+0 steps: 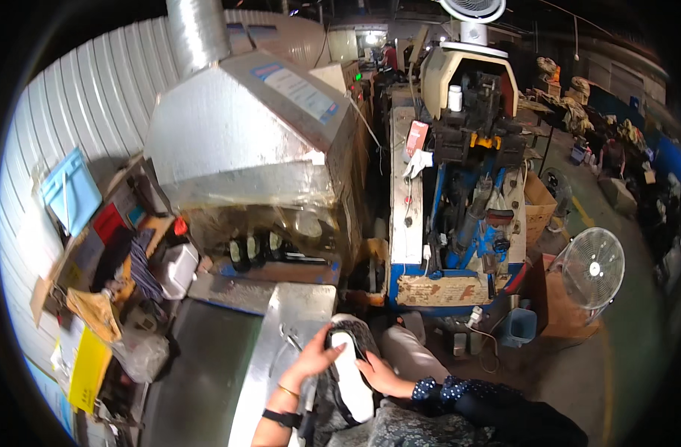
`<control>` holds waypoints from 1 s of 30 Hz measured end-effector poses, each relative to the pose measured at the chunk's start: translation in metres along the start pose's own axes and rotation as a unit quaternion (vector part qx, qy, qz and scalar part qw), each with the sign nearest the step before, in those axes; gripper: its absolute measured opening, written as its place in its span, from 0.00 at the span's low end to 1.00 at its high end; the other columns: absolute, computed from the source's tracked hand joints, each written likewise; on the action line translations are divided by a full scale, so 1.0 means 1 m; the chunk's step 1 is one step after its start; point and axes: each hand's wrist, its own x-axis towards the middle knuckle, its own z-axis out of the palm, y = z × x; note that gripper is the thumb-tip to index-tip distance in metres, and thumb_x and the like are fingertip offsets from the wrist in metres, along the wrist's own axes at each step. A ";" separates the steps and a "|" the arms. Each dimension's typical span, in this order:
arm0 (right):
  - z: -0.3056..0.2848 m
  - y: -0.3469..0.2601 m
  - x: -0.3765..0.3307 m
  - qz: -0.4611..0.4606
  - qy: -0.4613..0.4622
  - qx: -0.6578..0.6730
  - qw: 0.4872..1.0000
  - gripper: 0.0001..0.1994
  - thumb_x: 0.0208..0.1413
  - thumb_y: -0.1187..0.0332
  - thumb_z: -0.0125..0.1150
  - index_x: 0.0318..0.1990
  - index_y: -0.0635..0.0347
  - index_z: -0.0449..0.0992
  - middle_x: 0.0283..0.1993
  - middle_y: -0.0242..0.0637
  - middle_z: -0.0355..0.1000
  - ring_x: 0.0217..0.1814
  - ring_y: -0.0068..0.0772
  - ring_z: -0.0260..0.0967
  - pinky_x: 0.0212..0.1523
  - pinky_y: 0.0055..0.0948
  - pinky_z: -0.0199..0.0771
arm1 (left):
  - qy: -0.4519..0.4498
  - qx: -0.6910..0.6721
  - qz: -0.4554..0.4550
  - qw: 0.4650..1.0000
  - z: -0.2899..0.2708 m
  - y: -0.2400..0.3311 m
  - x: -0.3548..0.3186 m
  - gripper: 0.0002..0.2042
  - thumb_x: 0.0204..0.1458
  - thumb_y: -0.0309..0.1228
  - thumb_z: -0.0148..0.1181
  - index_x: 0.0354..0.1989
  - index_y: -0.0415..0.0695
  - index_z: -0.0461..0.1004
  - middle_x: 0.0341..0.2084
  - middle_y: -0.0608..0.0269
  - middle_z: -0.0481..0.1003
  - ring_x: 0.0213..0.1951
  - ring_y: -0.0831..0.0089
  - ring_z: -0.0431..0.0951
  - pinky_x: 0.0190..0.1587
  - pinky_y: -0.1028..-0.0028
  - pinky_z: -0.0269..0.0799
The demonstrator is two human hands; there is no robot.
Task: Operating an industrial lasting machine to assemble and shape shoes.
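Observation:
Just above my lap is a dark grey shoe upper [345, 322] with a long white sole-shaped piece [351, 384] along its middle. My left hand [316, 359] grips its left side, with the thumb lying over the white piece. On the opposite side, my right hand [380, 374] grips the dark edge, its fingertips close to the white piece. The fingers under the upper are hidden. Next to my left hand, a metal tool [290, 337] rests on the shiny metal table [299, 304].
A dark conveyor belt [203, 372] runs at the left, toward a metal-hooded machine [236, 127] with dark shoes [255, 249] in its opening. Ahead right stands a blue-framed machine [460, 290]. Right of it are a fan [594, 268] and a blue-grey bin [518, 328]. Cluttered shelving [109, 298] lines the left wall.

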 end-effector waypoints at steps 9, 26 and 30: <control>-0.055 -0.022 0.055 0.205 -0.104 0.317 0.920 0.23 0.67 0.49 0.50 0.49 0.64 0.76 0.45 0.32 0.75 0.47 0.23 0.69 0.49 0.25 0.70 | 0.149 -0.208 0.006 0.967 0.031 0.011 -0.011 0.30 0.53 0.30 0.68 0.62 0.37 0.60 0.51 0.58 0.70 0.54 0.71 0.69 0.58 0.72 0.65; -0.020 -0.034 0.037 -0.176 -0.026 -0.443 0.879 0.14 0.62 0.64 0.52 0.32 0.68 0.72 0.26 0.50 0.76 0.25 0.48 0.76 0.26 0.40 0.77 | 0.141 -0.103 -0.046 0.984 0.042 -0.009 -0.010 0.31 0.54 0.31 0.67 0.61 0.35 0.57 0.47 0.51 0.72 0.48 0.67 0.73 0.53 0.70 0.70; -0.033 0.049 0.003 0.052 -0.173 0.058 0.982 0.31 0.70 0.52 0.44 0.70 0.66 0.52 0.72 0.54 0.55 0.73 0.43 0.54 0.70 0.38 0.54 | 0.059 -0.146 -0.086 0.984 0.036 -0.010 -0.004 0.34 0.54 0.29 0.67 0.64 0.35 0.54 0.50 0.51 0.71 0.53 0.66 0.70 0.57 0.71 0.66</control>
